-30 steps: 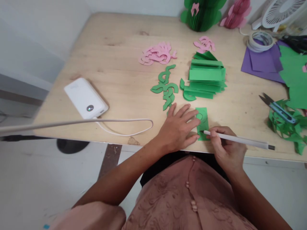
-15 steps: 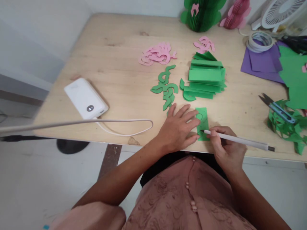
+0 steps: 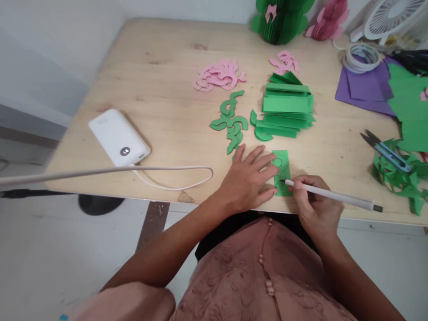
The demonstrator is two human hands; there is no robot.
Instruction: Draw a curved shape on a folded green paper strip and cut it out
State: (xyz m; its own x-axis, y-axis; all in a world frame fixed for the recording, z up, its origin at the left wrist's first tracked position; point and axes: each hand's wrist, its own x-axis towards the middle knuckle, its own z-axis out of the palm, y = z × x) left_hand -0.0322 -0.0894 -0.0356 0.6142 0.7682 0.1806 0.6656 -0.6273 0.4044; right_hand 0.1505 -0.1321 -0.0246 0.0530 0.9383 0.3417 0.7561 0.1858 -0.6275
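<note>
A small green paper strip [image 3: 282, 167] with curved pen lines lies near the table's front edge. My left hand [image 3: 249, 180] rests flat with fingers spread, its fingertips on the strip's left edge. A white pen [image 3: 337, 197] is pinched in my right hand [image 3: 317, 205], its tip touching the lower part of the strip. Green cut-out shapes [image 3: 230, 121] lie just beyond my left hand. Folded green paper strips [image 3: 287, 104] are stacked beyond the small strip.
Pink cut-outs [image 3: 220, 76] lie farther back. At the left are a white power bank [image 3: 119, 138] and its cable. Small snips [image 3: 388, 151] rest on green scraps [image 3: 414, 183] at the right, near purple paper [image 3: 364, 87] and tape rolls [image 3: 361, 58].
The pen tip has shifted very slightly on the strip, and a curved line at the strip's right side shows more clearly. My left hand has stayed in place.
</note>
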